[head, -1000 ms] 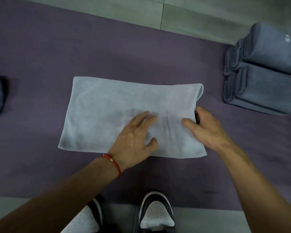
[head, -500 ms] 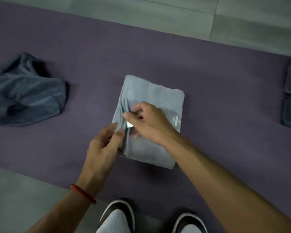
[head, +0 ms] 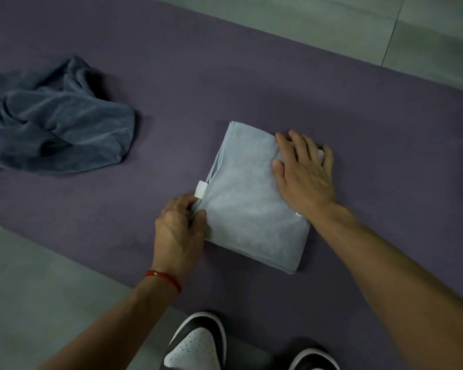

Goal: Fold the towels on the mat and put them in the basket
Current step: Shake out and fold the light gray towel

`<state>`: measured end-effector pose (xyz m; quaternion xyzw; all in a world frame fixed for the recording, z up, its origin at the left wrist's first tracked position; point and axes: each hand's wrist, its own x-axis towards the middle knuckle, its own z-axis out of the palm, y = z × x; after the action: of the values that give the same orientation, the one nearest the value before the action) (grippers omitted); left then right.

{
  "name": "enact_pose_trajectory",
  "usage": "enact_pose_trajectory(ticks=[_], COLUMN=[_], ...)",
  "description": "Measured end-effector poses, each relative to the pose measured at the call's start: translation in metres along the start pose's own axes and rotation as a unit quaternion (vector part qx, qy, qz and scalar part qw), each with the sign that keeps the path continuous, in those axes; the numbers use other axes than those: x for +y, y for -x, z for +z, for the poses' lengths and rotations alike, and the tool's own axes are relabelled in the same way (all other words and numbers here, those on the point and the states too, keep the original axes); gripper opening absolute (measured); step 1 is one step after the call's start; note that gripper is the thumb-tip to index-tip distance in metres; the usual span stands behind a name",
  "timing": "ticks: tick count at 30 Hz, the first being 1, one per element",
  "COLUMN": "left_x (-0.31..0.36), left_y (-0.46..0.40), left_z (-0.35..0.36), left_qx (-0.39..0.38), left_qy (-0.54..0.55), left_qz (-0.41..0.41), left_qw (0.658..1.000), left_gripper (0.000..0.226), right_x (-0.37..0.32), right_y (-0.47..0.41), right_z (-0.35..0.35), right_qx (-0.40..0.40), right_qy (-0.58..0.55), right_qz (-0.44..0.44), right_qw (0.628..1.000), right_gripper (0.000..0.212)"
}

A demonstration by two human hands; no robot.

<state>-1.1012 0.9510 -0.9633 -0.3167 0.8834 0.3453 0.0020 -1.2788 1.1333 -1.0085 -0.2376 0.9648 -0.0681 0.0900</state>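
Folded towel (head: 254,209) on mat (head: 251,76): soft, light, layers prob. slip. L hand (head: 181,228) fingers pinch its left edge; R hand (head: 304,173) flat on top. Best lifted w/ both sides clamped.

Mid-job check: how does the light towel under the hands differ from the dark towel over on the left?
The light grey towel is folded into a flat, squared stack; the dark blue towel lies crumpled in a heap. The light one is handled: the left hand pinches its edge near a white tag, and the right hand presses flat on top. The dark one is untouched. Both lie on the purple mat.
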Motion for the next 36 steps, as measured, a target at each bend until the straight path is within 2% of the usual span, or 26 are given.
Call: enact_pose_trajectory(ticks=[4,7,9,11,14,16,19,20,22,24,26,27,29,30,32,33,34,36], left_x=[-0.005,-0.005,0.001,0.007,0.012,0.015,0.026,0.034,0.050,0.072,0.095,0.105,0.114,0.114,0.112,0.112,0.110,0.099], left_y=[0.000,-0.002,-0.004,-0.009,-0.023,-0.032,-0.045,-0.050,-0.064,-0.078,-0.085,-0.085,-0.073,-0.063,-0.037,-0.025,-0.017,-0.016], left_z=[0.005,-0.003,-0.006,-0.006,-0.009,-0.013,-0.019,-0.019,-0.011,0.006,0.029,0.039,0.049,0.053,0.059,0.065,0.074,0.093], left_qx=[-0.020,-0.085,-0.136,-0.157,-0.170,-0.204,-0.243,-0.243,-0.239,-0.239,-0.246,-0.242,-0.198,-0.141,-0.019,-0.009,-0.030,-0.075], left_qy=[-0.034,-0.051,-0.056,-0.061,-0.052,-0.044,0.042,0.092,0.187,0.228,0.213,0.162,-0.035,-0.148,-0.305,-0.336,-0.349,-0.351], left_qz=[-0.012,-0.029,-0.052,-0.068,-0.103,-0.130,-0.136,-0.139,-0.145,-0.116,-0.061,-0.026,0.091,0.164,0.298,0.346,0.373,0.374], left_qw=[0.999,0.995,0.988,0.983,0.979,0.969,0.960,0.956,0.942,0.937,0.944,0.956,0.975,0.965,0.904,0.876,0.859,0.855], left_gripper=[0.036,0.055,0.067,0.075,0.074,0.066,0.045,0.045,0.059,0.073,0.063,0.054,0.049,0.050,0.058,0.061,0.063,0.065], right_x=[0.006,0.019,0.029,0.035,0.040,0.045,0.062,0.069,0.086,0.104,0.112,0.112,0.110,0.108,0.099,0.093,0.088,0.076], right_y=[-0.004,-0.010,-0.017,-0.025,-0.031,-0.026,0.002,0.017,0.058,0.105,0.146,0.160,0.176,0.176,0.164,0.154,0.141,0.112], right_z=[-0.013,-0.033,-0.042,-0.053,-0.064,-0.068,-0.074,-0.076,-0.079,-0.075,-0.067,-0.062,-0.058,-0.061,-0.071,-0.074,-0.071,-0.051], right_qx=[-0.015,-0.006,-0.046,-0.109,-0.179,-0.189,-0.158,-0.144,-0.126,-0.132,-0.151,-0.149,-0.109,-0.070,0.019,0.049,0.060,0.032], right_qy=[-0.038,-0.042,-0.084,-0.149,-0.229,-0.279,-0.347,-0.363,-0.398,-0.431,-0.429,-0.412,-0.338,-0.287,-0.228,-0.208,-0.177,-0.104], right_qz=[0.017,0.039,0.050,0.082,0.110,0.124,0.177,0.198,0.253,0.317,0.356,0.360,0.349,0.331,0.270,0.225,0.170,0.072], right_qw=[0.999,0.998,0.994,0.979,0.951,0.933,0.908,0.899,0.873,0.834,0.816,0.824,0.867,0.896,0.935,0.951,0.968,0.991], right_gripper=[0.056,0.045,0.040,0.037,0.030,0.022,0.018,0.017,0.019,0.024,0.023,0.021,0.030,0.040,0.052,0.055,0.057,0.062])
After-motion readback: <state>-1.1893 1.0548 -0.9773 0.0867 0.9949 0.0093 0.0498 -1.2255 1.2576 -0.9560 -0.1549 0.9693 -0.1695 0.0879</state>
